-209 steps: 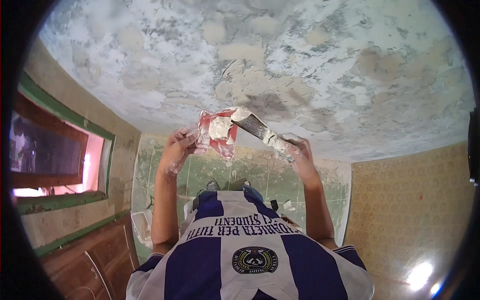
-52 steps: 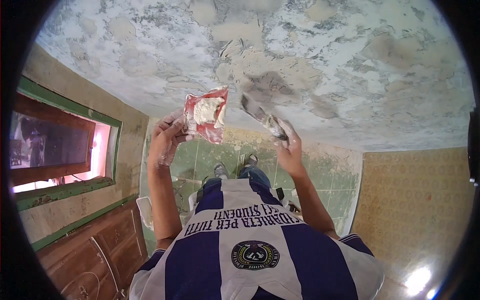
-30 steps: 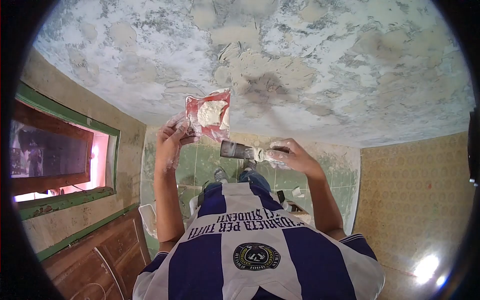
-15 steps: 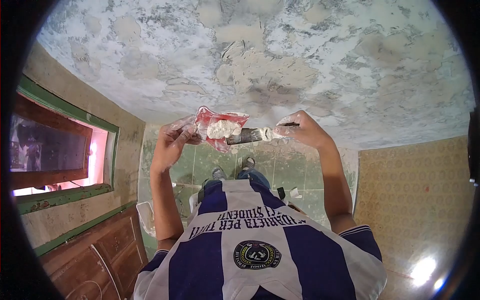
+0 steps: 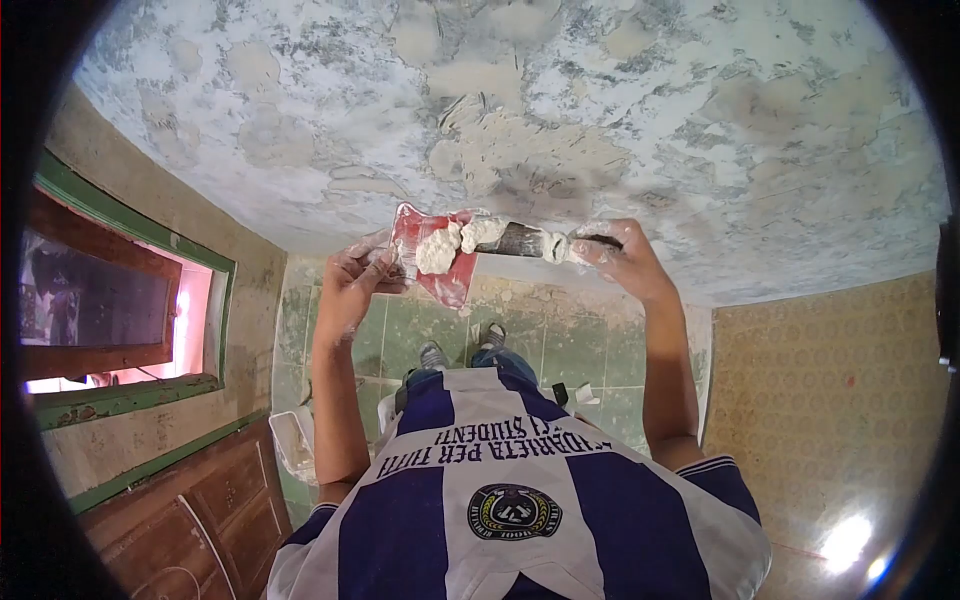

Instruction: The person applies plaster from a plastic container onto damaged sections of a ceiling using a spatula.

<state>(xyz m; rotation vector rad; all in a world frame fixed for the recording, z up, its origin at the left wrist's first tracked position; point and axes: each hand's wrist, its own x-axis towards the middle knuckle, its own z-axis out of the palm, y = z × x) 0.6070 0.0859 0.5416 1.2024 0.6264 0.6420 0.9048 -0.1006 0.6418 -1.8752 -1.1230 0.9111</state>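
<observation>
My left hand (image 5: 357, 280) grips the left edge of a red plastic spreader (image 5: 452, 287), which carries a lump of off-white putty (image 5: 437, 250). My right hand (image 5: 622, 258) is closed round the handle of a putty knife (image 5: 527, 241). More putty sits on the knife's dark blade, whose tip lies over the right part of the spreader and touches the lump or nearly so. White smears cover the fingers of both hands and the knife's neck. Both tools are held in front of the patchy, plastered wall (image 5: 560, 140).
An open window (image 5: 100, 290) with a green frame is at the left, above a brown wooden door (image 5: 190, 510). A white plastic chair (image 5: 292, 440) stands beside my left arm. Green floor tiles (image 5: 625, 350) lie below, and a patterned wall (image 5: 820, 400) is at the right.
The knife has risen and its blade now carries putty at the spreader's right side. My right hand has shifted slightly right. The spreader has turned a little, with its lump more to the left.
</observation>
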